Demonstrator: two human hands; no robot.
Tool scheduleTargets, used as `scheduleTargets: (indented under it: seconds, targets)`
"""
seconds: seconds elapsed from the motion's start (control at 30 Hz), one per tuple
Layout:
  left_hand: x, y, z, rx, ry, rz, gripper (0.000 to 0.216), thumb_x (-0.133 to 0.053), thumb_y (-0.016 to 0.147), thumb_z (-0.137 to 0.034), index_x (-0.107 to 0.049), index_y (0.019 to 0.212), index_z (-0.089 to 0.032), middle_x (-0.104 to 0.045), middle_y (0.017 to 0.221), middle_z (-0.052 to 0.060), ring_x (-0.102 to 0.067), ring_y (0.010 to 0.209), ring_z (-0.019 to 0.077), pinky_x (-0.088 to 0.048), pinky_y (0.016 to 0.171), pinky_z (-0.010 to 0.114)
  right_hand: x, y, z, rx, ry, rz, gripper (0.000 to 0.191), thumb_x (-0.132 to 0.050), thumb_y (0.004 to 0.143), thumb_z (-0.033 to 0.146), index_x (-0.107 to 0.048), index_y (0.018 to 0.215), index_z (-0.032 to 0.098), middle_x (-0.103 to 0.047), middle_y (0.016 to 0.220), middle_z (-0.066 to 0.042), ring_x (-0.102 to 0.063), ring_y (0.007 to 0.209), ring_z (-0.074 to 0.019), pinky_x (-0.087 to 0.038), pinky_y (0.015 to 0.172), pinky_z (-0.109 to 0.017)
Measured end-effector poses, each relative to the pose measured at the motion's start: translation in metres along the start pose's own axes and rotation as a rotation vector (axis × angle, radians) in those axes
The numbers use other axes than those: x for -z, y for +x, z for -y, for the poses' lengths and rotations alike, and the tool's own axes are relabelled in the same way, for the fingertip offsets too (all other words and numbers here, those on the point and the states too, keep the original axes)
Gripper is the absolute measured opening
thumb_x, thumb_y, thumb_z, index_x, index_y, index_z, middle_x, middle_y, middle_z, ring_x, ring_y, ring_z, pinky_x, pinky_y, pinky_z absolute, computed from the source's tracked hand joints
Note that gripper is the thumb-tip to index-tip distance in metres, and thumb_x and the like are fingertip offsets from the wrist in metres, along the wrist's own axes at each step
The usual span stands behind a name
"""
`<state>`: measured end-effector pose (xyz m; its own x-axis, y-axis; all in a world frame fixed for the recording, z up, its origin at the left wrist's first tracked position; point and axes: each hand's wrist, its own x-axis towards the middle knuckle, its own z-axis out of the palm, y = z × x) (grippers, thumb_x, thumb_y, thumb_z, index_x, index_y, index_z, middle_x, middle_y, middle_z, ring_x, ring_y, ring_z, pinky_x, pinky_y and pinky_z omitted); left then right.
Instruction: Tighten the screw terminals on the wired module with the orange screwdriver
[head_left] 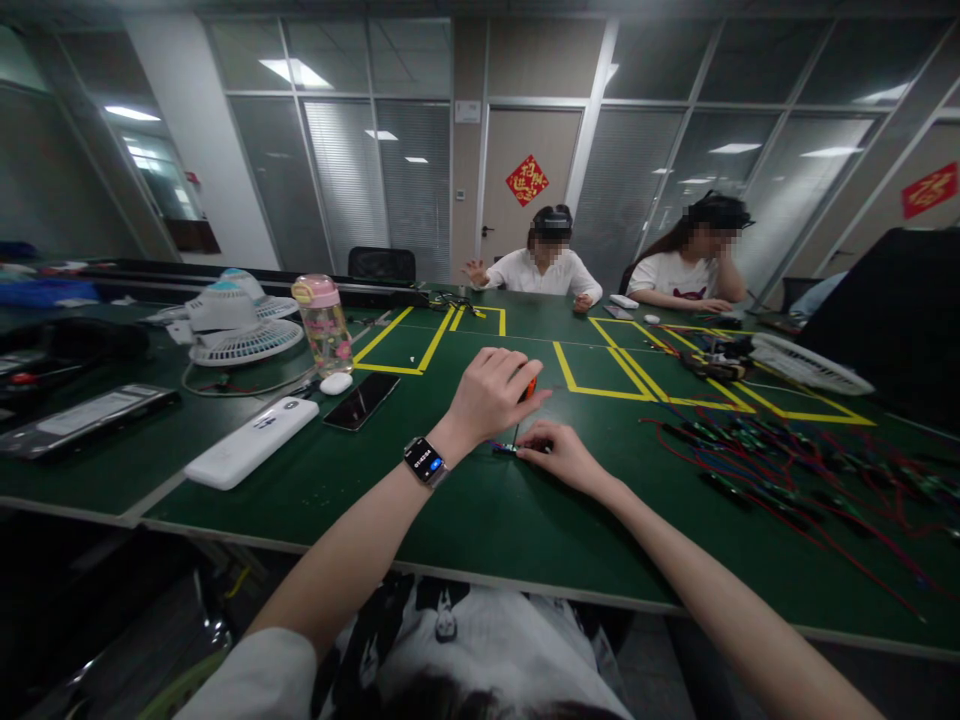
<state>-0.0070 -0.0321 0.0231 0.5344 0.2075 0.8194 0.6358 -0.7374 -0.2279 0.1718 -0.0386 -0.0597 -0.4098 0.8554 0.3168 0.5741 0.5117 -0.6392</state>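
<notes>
My left hand [491, 393], with a smartwatch on its wrist, is closed around an orange-handled screwdriver [529, 389] that points down at the green table [465, 510]. The tip meets a small blue part [504, 449] lying on the table. My right hand [559, 452] pinches that small part and holds it flat against the surface. Both hands are near the middle of the table, close together.
A pile of red-wired small boards [757, 455] spreads to the right. To the left lie a white power bank [251, 441], a black phone [361, 401], a pink bottle [324, 323] and a white fan [238, 325]. Two people sit at the far side.
</notes>
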Motion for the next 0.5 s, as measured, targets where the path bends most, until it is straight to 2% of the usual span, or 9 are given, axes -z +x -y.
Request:
scheduleTargets:
  seconds: [0.1,0.2,0.3,0.4,0.5]
  targets:
    - [-0.0001,0.0014,-0.0027,0.018,-0.102,-0.038,0.029,-0.038,0.091,-0.019,-0.055,0.115,-0.012,-0.062,0.114,0.011,-0.055,0.105,0.0209,-0.043,0.090,0.037,0.0002,0.0000,0.0007,-0.001,0.002,0.002,0.013,-0.065,0.076,0.025,-0.072,0.084,0.018,-0.063,0.077,-0.004,-0.057,0.067,-0.0137,-0.046,0.064,-0.027]
    - [-0.0033,0.0017,-0.0068,0.083,-0.260,-0.045,0.035,-0.037,0.092,-0.015,-0.049,0.125,-0.014,-0.060,0.121,0.010,-0.054,0.111,0.0175,-0.044,0.093,0.035,0.0007,-0.0002,0.0013,0.002,0.009,0.007,0.012,-0.065,0.076,0.024,-0.072,0.084,0.017,-0.062,0.077,-0.004,-0.057,0.067,-0.0138,-0.046,0.065,-0.027]
    - [-0.0077,0.0003,-0.0095,0.184,-0.350,-0.061,0.033,-0.042,0.093,-0.022,-0.049,0.124,-0.016,-0.062,0.111,0.009,-0.058,0.102,0.0161,-0.048,0.087,0.033,0.0008,-0.0005,0.0011,-0.003,0.014,0.005,0.012,-0.065,0.076,0.025,-0.072,0.084,0.017,-0.062,0.077,-0.003,-0.057,0.066,-0.0137,-0.046,0.064,-0.027]
    - [-0.0095,-0.0016,-0.0099,0.269,-0.339,-0.080,0.028,-0.052,0.089,-0.032,-0.059,0.112,-0.018,-0.060,0.094,0.006,-0.058,0.089,0.0160,-0.050,0.078,0.031,0.0004,-0.0006,0.0005,-0.005,0.012,0.003,0.013,-0.065,0.076,0.025,-0.072,0.084,0.017,-0.062,0.077,-0.004,-0.057,0.067,-0.0138,-0.046,0.064,-0.027]
    - [-0.0078,-0.0020,-0.0089,0.306,-0.339,-0.104,0.026,-0.053,0.088,-0.034,-0.063,0.107,-0.018,-0.057,0.098,0.007,-0.057,0.091,0.0169,-0.050,0.080,0.032,0.0000,-0.0005,0.0006,0.005,0.002,-0.001,0.013,-0.065,0.076,0.024,-0.071,0.085,0.018,-0.061,0.076,-0.003,-0.056,0.066,-0.0136,-0.046,0.064,-0.027]
